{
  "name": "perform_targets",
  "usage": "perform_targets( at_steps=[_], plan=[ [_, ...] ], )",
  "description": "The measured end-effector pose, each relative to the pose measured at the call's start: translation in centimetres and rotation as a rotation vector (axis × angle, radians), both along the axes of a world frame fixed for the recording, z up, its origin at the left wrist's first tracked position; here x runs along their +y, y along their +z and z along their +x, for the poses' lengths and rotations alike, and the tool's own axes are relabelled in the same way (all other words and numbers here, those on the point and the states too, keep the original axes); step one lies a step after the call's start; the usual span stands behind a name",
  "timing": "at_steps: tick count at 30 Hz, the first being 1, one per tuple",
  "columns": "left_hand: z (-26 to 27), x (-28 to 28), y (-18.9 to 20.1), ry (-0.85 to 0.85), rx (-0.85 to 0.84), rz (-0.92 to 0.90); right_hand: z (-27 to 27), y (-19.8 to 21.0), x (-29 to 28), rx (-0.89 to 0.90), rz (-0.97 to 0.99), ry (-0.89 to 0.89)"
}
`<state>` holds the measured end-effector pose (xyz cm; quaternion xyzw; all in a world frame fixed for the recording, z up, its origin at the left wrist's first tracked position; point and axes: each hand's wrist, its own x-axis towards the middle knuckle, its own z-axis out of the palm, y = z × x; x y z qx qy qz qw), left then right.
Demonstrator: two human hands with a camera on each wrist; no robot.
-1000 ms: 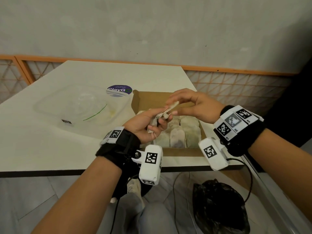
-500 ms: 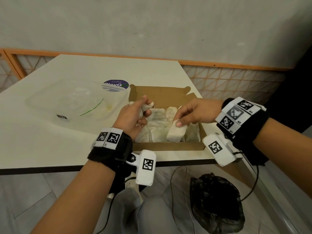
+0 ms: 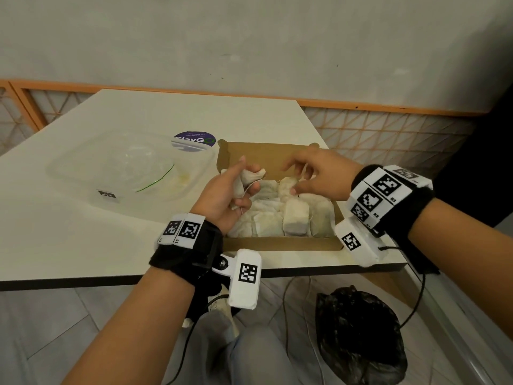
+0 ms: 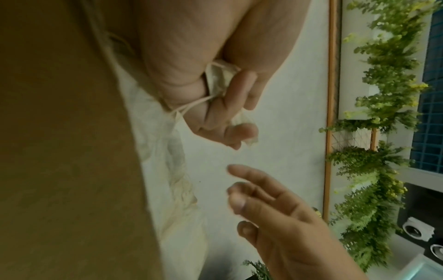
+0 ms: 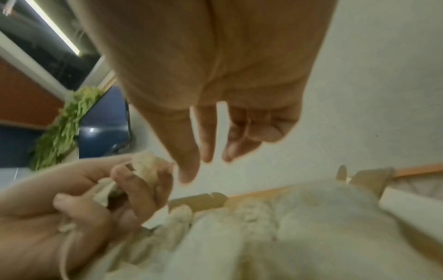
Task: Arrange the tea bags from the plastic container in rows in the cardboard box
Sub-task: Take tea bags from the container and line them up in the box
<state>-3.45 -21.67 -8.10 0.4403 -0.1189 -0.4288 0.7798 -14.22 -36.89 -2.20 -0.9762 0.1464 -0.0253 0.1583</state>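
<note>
The left hand point(image 3: 226, 194) hovered over the near-left part of the shallow brown cardboard box point(image 3: 280, 158), its fingers curled round a small bunch of crumpled off-white paper tea bags point(image 3: 249, 177), so its grip was closed on them. In the left wrist view the bunch point(image 4: 217, 79) showed between the fingers and the palm, with thin strings trailing from under the fist. In the right wrist view the same bunch point(image 5: 146, 168) stuck out above the curled fingers of the left hand point(image 5: 72, 204).

The right hand point(image 3: 319, 176) hung over the middle of the box, just beside the left hand and not touching it. Its grip was open: the fingers were loosely spread and bent and held nothing, as the right wrist view point(image 5: 215, 94) and the left wrist view point(image 4: 282, 223) also showed.

Inside the box lay many more pale tea bags point(image 3: 277, 218), packed side by side across the floor of the box; one squarish bag point(image 3: 295, 220) stood upright among them near the front wall. The rows at the back were untidy and hard to count.

The box sat at the near right corner of the white worktop point(image 3: 83, 232). Left of it, just beside it, stood the clear plastic container point(image 3: 125, 173), with a round purple sticker point(image 3: 194, 138) at its far right corner. On the floor under the worktop lay a black plastic bag point(image 3: 358, 334).
</note>
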Motion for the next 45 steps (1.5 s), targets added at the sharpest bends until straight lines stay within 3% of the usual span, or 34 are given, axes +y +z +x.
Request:
perform_targets(
  at_steps=[2, 4, 8, 13, 17, 20, 24, 28, 33, 38, 45],
  plan=[
    [0.0, 0.2, 0.2, -0.066, 0.018, -0.003, -0.6, -0.5, 1.2, -0.306, 0.171, -0.045],
    [-0.2, 0.2, 0.4, -0.106, -0.010, 0.018, -1.2, -2.0, 2.5, -0.473, 0.311, -0.045],
    [-0.8, 0.3, 0.7, -0.159, -0.064, 0.072, -1.7, -5.6, 4.3, -0.542, 0.390, -0.040],
    [-1.0, 0.4, 0.8, -0.194, -0.153, 0.093, -1.3, -7.4, 4.2, -0.774, 0.610, -0.186],
    [-1.2, 0.3, 0.5, -0.164, -0.255, 0.090, -1.3, -7.5, 4.0, -0.891, 0.960, -0.261],
    [-1.0, 0.2, 0.2, -0.130, -0.226, 0.071, -1.4, -7.4, 3.9, -0.934, 1.088, -0.239],
    [-0.6, 0.2, 0.2, -0.079, -0.110, 0.005, -1.4, -7.4, 3.7, -0.905, 1.164, -0.265],
    [-0.8, 0.2, 0.2, -0.074, -0.147, 0.048, -1.5, -6.4, 3.4, -0.870, 1.128, -0.258],
    [-1.2, 0.2, 0.4, -0.021, -0.167, 0.070, -1.4, -4.3, 2.6, -0.732, 0.861, -0.275],
    [-1.1, 1.3, 0.7, 0.205, -0.196, -0.007, -1.3, -2.2, 1.6, -0.438, 0.525, -0.196],
    [-0.3, 3.7, 0.6, 0.251, -0.210, -0.031, -0.3, 1.1, 4.0, -0.135, 0.523, 0.069]
  ],
)
